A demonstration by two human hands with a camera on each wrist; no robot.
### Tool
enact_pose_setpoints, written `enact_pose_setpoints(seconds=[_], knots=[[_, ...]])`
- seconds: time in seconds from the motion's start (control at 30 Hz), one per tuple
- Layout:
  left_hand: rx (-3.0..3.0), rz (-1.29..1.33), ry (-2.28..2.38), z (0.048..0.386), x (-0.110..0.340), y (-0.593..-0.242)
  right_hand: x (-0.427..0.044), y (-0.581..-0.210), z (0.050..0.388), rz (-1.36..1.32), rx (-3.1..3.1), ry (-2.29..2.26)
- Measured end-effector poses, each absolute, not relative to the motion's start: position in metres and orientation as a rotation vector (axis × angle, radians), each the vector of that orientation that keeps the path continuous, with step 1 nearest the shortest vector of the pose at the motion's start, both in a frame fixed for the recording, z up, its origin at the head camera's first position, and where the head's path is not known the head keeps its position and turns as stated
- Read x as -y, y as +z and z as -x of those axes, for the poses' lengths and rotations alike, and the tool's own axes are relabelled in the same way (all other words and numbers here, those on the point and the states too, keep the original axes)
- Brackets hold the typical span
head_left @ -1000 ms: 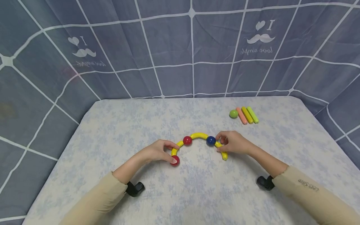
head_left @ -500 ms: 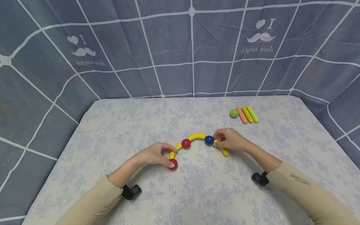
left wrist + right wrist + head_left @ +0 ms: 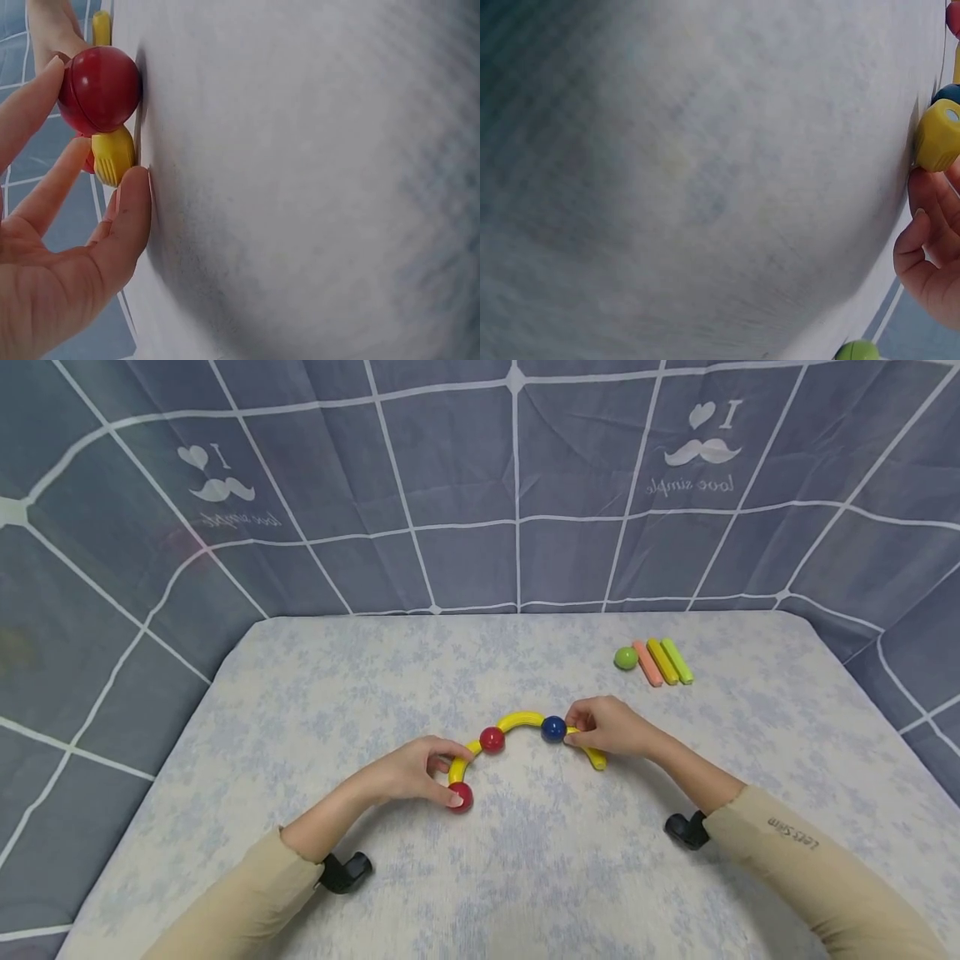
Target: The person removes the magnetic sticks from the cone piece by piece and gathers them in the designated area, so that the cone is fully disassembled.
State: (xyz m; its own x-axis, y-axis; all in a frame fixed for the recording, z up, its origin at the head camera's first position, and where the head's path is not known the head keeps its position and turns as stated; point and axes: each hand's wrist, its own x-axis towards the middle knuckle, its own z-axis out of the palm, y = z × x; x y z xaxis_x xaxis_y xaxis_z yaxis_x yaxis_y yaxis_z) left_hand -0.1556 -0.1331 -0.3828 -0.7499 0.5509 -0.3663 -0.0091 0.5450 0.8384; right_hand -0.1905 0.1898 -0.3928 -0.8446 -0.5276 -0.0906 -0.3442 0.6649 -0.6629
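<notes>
A chain of yellow curved toy rods and balls arcs across the table. My left hand has its thumb on the red end ball and its fingers at the left yellow curved rod; the left wrist view shows this red ball up close. From there the chain runs through a second red ball and a middle yellow curved rod to a blue ball. With thumb and fingers, my right hand pinches the right yellow curved rod beside the blue ball, covering part of it.
Toward the back right lie a green ball and three straight rods: an orange one, a yellow one and a lime one. A grey-blue curtain hangs behind the patterned table.
Both hands and the chain have shifted left. The red end ball has swung outward, so the arc looks wider. My right thumb and fingers remain beside the blue ball.
</notes>
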Motion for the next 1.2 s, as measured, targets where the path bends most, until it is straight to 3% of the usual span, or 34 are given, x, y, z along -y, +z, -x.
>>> enact_pose_setpoints(seconds=[0.63, 1.2], knots=[[-2.045, -0.381, 1.301, 0.178, 0.132, -0.375, -0.191, -0.391, 0.194, 0.703, -2.592, -0.942], [-2.146, -0.610, 1.135, 0.225, 0.071, -0.343, -0.192, -0.395, 0.196, 0.715, -2.573, -0.967]])
